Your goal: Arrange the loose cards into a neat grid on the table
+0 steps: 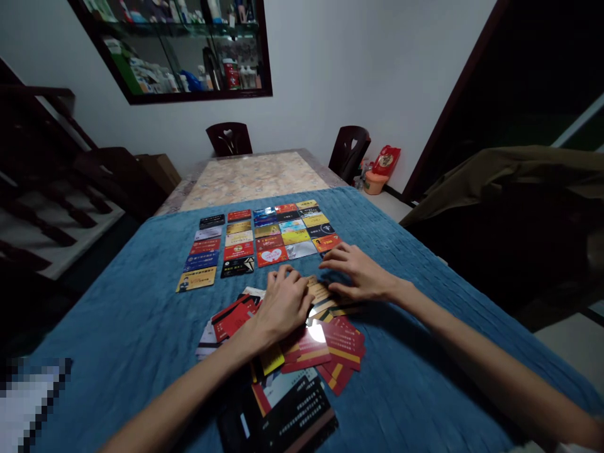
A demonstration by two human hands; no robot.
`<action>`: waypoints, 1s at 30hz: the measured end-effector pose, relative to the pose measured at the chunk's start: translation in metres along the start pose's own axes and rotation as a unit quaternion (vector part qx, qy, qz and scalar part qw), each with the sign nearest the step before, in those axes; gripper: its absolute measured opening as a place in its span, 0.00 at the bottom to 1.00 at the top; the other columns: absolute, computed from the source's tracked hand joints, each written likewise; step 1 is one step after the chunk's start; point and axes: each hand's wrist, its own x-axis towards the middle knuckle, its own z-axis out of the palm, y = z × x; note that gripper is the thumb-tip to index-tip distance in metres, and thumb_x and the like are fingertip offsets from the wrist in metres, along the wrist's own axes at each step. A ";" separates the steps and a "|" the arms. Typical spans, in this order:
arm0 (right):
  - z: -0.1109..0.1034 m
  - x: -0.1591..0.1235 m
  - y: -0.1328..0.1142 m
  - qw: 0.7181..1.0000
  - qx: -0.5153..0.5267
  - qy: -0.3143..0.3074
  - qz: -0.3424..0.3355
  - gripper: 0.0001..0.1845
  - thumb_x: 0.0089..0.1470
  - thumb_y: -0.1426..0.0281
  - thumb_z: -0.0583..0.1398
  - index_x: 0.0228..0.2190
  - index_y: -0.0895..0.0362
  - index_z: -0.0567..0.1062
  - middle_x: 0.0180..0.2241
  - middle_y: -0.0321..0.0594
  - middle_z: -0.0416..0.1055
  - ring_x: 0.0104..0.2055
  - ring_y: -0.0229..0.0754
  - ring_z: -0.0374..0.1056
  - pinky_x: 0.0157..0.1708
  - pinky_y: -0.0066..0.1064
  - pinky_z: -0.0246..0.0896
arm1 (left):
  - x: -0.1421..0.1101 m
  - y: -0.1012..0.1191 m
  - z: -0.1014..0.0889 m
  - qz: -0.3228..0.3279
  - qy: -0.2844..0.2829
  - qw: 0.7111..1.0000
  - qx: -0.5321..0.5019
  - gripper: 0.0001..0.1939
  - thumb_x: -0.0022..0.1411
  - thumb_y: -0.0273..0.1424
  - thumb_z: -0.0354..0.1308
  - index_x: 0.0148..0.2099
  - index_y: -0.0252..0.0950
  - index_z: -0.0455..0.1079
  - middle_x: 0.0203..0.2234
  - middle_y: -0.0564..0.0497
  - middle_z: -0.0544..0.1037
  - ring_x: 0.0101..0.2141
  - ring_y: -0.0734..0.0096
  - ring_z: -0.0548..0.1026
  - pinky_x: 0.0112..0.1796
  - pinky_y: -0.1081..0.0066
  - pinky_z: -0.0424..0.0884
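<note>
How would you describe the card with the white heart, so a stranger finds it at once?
On the blue cloth, beyond both hands, cards lie in neat columns. Take the third column from the left; its nearest card is the heart card, red, the only one with a white heart.

The cards (264,236) laid in rows on the blue cloth (141,314) carry print, but it is too small and blurred to read. The black card (302,409) nearest the camera bears lines of pale characters, also not legible. A red card (272,256) shows a white heart shape, with no readable words.
</note>
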 end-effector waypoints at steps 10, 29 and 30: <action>0.016 0.002 -0.023 0.998 0.035 -0.050 -0.002 0.24 0.56 0.61 0.62 0.52 0.57 0.73 0.49 0.50 0.70 0.49 0.53 0.60 0.49 0.47 0.58 | -0.004 -0.004 -0.006 0.012 -0.012 1.000 0.003 0.11 0.68 0.36 0.55 0.47 0.35 0.72 0.44 0.42 0.76 0.53 0.49 0.64 0.49 0.50 0.62; 0.019 -0.018 -0.023 0.997 0.044 -0.054 -0.031 0.22 0.62 0.58 0.57 0.51 0.60 0.74 0.45 0.51 0.70 0.46 0.50 0.61 0.46 0.46 0.60 | -0.008 0.009 -0.002 0.046 -0.078 0.995 0.038 0.19 0.68 0.43 0.53 0.46 0.32 0.71 0.45 0.39 0.73 0.48 0.51 0.68 0.46 0.53 0.64; 0.019 -0.018 -0.023 0.997 0.041 -0.054 -0.035 0.22 0.63 0.58 0.57 0.50 0.59 0.74 0.45 0.52 0.70 0.45 0.50 0.61 0.46 0.45 0.60 | -0.009 0.009 -0.002 0.049 -0.079 0.995 0.040 0.18 0.68 0.43 0.53 0.47 0.32 0.71 0.45 0.39 0.73 0.47 0.51 0.68 0.46 0.53 0.64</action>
